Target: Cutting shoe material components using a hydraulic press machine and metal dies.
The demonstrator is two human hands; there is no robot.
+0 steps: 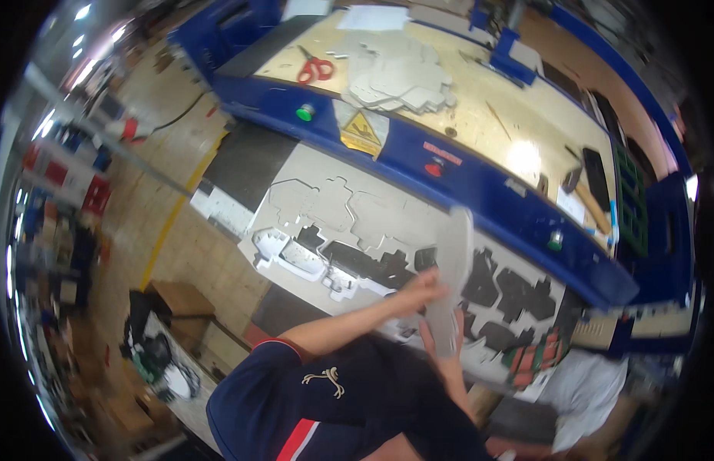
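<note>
Upright in front of me is a long, flat light-grey cut-out piece [453, 257], seen at a slant and slightly blurred. My right hand [447, 349] is closed around its lower end, its thumb and fingers on opposite sides. At its left edge, my left hand [422, 293] is closed, with the fingertips bent against the piece. Below both hands lies a grey sheet [314, 173] with cut outlines at its far left. Irregular openings nearer to me show a black surface [526, 294]. A pale metal-edged cutting form [303, 260] rests on the sheet's left part.
Beyond the sheet runs a blue machine beam [480, 180] with green and red buttons. On the pale table behind it are stacked grey cut-outs [399, 73], red-handled scissors [315, 71] and a hammer [589, 201]. A red-green bundle [535, 359] lies at right.
</note>
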